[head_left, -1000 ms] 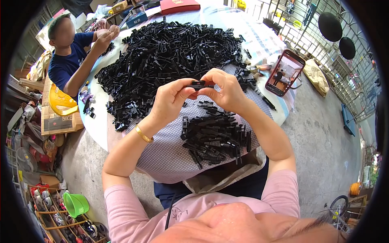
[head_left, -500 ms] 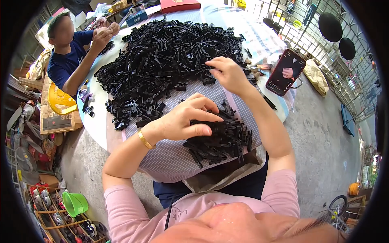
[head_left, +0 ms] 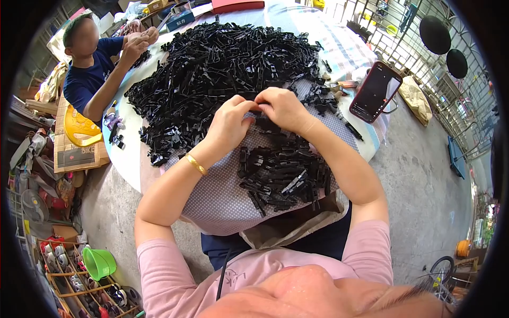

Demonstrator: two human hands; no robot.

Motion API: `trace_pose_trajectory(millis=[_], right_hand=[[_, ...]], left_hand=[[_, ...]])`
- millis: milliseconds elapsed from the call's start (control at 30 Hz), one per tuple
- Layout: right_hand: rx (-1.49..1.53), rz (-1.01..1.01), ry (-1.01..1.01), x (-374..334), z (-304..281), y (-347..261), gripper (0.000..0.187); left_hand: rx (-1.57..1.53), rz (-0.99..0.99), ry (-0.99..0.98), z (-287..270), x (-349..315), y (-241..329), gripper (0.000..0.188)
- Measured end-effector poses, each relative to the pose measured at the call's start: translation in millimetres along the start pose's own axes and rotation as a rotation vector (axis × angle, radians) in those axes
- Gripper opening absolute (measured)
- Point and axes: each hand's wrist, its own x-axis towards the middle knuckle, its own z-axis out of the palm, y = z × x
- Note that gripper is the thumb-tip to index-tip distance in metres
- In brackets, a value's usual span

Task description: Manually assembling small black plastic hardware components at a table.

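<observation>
A big heap of small black plastic pieces (head_left: 212,63) covers the far part of the table. At its near edge my left hand (head_left: 229,127) and my right hand (head_left: 284,109) meet, fingertips pinched together. Between them is a small black plastic piece (head_left: 256,112), mostly hidden by the fingers and hard to tell from the dark heap behind. A gold bangle (head_left: 196,164) circles my left wrist. Closer to me, a smaller pile of black pieces (head_left: 283,175) lies on the dotted cloth, below both hands.
The round table has a dotted cloth (head_left: 212,206). A propped phone (head_left: 375,93) stands at the right. Across at the left, a co-worker (head_left: 90,74) holds both hands together. An open bag (head_left: 291,233) hangs at the near edge, over my lap.
My left hand has moved up and away from the smaller pile. My right hand has come down and left, and the two now meet at the fingertips.
</observation>
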Motion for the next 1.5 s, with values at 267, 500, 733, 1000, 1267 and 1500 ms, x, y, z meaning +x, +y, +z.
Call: trace_pose_trajectory(millis=[267, 500, 733, 1000, 1267, 1500], right_hand=[[0.211, 0.229, 0.158, 0, -27, -2, 0.018], [1.111, 0.372, 0.156, -1, -35, -33, 0.033], [0.915, 0.272, 0.227, -5, -23, -43, 0.018], [0.573, 0.117, 0.203, -7, -21, -43, 0.016], [0.167, -0.135, 0.267, -10, -27, -42, 0.016], [0.431, 0.024, 0.262, -6, -31, -52, 0.029]], left_hand=[[0.206, 0.130, 0.008, 8, 6, -14, 0.019], [-0.968, -0.520, -0.007, -3, 11, -5, 0.012], [-1.446, -0.534, 0.030, 4, 6, -1, 0.011], [-1.078, -0.519, 0.057, -2, 3, 12, 0.014], [-1.098, -0.429, 0.046, -6, 2, 8, 0.019], [-1.035, -0.342, 0.076, -11, -1, 11, 0.016]])
